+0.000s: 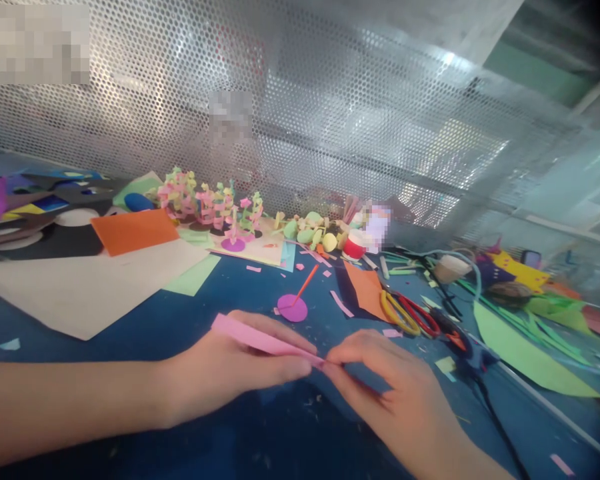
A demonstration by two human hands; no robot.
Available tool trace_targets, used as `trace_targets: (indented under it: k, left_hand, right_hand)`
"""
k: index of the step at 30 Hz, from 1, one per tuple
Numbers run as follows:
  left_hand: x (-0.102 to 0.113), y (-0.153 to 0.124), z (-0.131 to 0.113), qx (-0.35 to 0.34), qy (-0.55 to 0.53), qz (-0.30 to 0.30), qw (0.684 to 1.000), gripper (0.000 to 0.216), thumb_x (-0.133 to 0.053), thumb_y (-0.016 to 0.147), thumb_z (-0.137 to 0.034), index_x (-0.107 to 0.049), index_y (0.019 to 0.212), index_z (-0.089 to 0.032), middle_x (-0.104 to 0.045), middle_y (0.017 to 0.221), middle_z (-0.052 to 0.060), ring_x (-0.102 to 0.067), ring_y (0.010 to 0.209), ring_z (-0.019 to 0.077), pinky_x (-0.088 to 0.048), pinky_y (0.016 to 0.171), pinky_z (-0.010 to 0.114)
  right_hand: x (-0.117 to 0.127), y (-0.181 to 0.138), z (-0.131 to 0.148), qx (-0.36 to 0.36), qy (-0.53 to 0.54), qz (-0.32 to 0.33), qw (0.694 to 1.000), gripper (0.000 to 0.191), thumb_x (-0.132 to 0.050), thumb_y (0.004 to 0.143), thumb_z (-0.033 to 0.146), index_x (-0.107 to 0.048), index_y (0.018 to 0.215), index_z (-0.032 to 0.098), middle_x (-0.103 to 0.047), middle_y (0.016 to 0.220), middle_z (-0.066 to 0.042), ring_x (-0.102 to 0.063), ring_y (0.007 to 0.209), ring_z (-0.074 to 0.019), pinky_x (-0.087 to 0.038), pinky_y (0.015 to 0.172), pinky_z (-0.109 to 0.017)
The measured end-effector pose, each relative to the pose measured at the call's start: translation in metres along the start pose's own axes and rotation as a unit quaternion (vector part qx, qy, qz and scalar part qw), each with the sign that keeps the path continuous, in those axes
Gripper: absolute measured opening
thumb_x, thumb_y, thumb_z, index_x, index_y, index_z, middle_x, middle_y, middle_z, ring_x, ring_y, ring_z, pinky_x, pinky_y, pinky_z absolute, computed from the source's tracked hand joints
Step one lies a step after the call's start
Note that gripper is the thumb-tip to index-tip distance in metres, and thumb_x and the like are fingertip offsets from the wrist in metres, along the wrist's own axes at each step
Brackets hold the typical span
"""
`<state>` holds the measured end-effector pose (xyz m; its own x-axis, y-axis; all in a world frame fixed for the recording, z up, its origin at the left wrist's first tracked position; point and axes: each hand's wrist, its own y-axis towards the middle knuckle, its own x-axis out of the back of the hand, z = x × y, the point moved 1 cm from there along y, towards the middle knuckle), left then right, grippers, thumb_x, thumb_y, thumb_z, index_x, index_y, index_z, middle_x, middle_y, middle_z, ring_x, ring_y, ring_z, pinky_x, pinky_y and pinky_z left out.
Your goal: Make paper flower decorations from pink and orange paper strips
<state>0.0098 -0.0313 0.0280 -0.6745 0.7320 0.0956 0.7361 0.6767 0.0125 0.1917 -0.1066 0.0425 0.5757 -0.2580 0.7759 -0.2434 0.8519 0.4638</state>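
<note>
A long pink paper strip (260, 339) lies across my left hand (230, 373), whose fingers are closed round it over the blue table (130, 313). My right hand (395, 393) pinches the strip's right end with thumb and forefinger. Just beyond the hands a purple paper disc (293, 308) with an orange stick standing in it rests on the table.
Scissors with yellow and red handles (410, 315) lie at right beside an orange paper piece (367, 290). Large white (80, 287) and orange sheets (133, 230) cover the left. Small paper flower models (210, 203) stand at the back before a perforated metal wall. Green scraps (525, 347) lie far right.
</note>
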Motion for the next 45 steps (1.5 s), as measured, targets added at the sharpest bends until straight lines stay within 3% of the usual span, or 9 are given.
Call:
trace_targets:
  k: [3,6,10,17,23,28,33,40,45]
  left_hand:
    - [0.008,0.004,0.001,0.018,0.009,-0.076,0.997,0.022,-0.068,0.069,-0.036,-0.071,0.085,-0.021,-0.069,0.086,0.003,-0.061,0.082,0.0183,-0.047,0.069,0.023]
    - [0.014,0.008,0.005,0.02,-0.003,-0.104,0.994,0.023,-0.069,0.067,-0.035,-0.071,0.085,-0.02,-0.069,0.084,0.004,-0.06,0.076,0.0163,-0.047,0.065,0.023]
    - [0.012,0.008,0.009,0.005,-0.006,-0.088,0.996,0.02,-0.069,0.067,-0.035,-0.072,0.079,-0.02,-0.07,0.083,0.005,-0.061,0.077,0.0185,-0.048,0.068,0.026]
    - [0.012,0.01,0.009,-0.002,0.0,-0.075,0.997,0.021,-0.068,0.067,-0.035,-0.072,0.08,-0.019,-0.07,0.083,0.005,-0.061,0.08,0.0193,-0.049,0.07,0.028]
    - [0.03,0.019,0.002,-0.068,0.119,-0.044,0.99,0.019,-0.064,0.071,-0.036,-0.072,0.078,-0.021,-0.069,0.078,0.004,-0.06,0.071,0.0164,-0.048,0.063,0.025]
    - [0.031,0.019,-0.011,-0.173,0.316,0.01,0.933,0.026,-0.063,0.071,-0.038,-0.07,0.091,-0.022,-0.067,0.09,0.006,-0.059,0.085,0.0196,-0.047,0.078,0.029]
    - [0.014,0.007,-0.009,-0.264,0.389,0.077,0.879,0.022,-0.054,0.081,-0.029,-0.068,0.096,-0.022,-0.067,0.089,0.006,-0.056,0.091,0.0189,-0.04,0.09,0.03]
    - [0.013,0.001,-0.01,-0.332,0.515,0.11,0.783,0.032,-0.035,0.089,-0.017,-0.064,0.104,-0.017,-0.066,0.093,0.009,-0.053,0.097,0.0194,-0.036,0.095,0.031]
    - [0.033,0.014,-0.018,-0.315,0.478,0.028,0.819,0.024,-0.045,0.086,-0.022,-0.066,0.097,-0.02,-0.067,0.089,0.006,-0.053,0.096,0.02,-0.037,0.093,0.032]
  right_hand:
    - [0.004,0.002,-0.005,0.018,-0.033,-0.014,0.999,0.008,-0.055,0.08,0.018,-0.061,0.076,0.021,-0.064,0.07,-0.002,-0.058,0.068,-0.0156,-0.047,0.065,-0.028]
    - [0.005,0.004,-0.01,-0.005,-0.045,-0.014,0.999,0.008,-0.054,0.08,0.018,-0.061,0.076,0.021,-0.064,0.073,-0.002,-0.059,0.071,-0.0156,-0.047,0.067,-0.029]
    - [0.001,0.004,-0.01,-0.043,-0.025,0.016,0.999,0.008,-0.057,0.08,0.026,-0.063,0.085,0.023,-0.066,0.08,-0.002,-0.061,0.076,-0.0165,-0.048,0.069,-0.029]
    - [0.001,0.003,-0.004,-0.008,-0.01,-0.001,1.0,0.009,-0.055,0.082,0.02,-0.063,0.079,0.021,-0.064,0.071,-0.001,-0.059,0.068,-0.0143,-0.047,0.065,-0.027]
    - [0.008,0.006,-0.012,0.021,-0.065,-0.004,0.998,0.013,-0.052,0.084,0.022,-0.064,0.081,0.021,-0.066,0.073,-0.003,-0.06,0.069,-0.0158,-0.046,0.065,-0.03]
    - [0.003,0.005,-0.011,0.097,-0.143,0.027,0.985,0.016,-0.048,0.085,0.017,-0.064,0.082,0.02,-0.067,0.073,-0.003,-0.06,0.07,-0.0156,-0.043,0.069,-0.032]
    - [-0.008,0.0,0.001,0.166,-0.16,0.028,0.973,0.014,-0.05,0.083,0.012,-0.064,0.083,0.017,-0.068,0.071,-0.001,-0.06,0.069,-0.0149,-0.041,0.069,-0.032]
    - [-0.003,0.002,-0.001,0.164,-0.142,0.029,0.976,0.013,-0.052,0.083,0.013,-0.063,0.088,0.019,-0.069,0.076,-0.001,-0.06,0.07,-0.0143,-0.043,0.071,-0.031]
    - [0.011,0.007,-0.018,0.102,-0.182,0.018,0.978,0.011,-0.052,0.085,0.019,-0.063,0.087,0.019,-0.069,0.078,-0.002,-0.06,0.073,-0.0157,-0.045,0.07,-0.031]
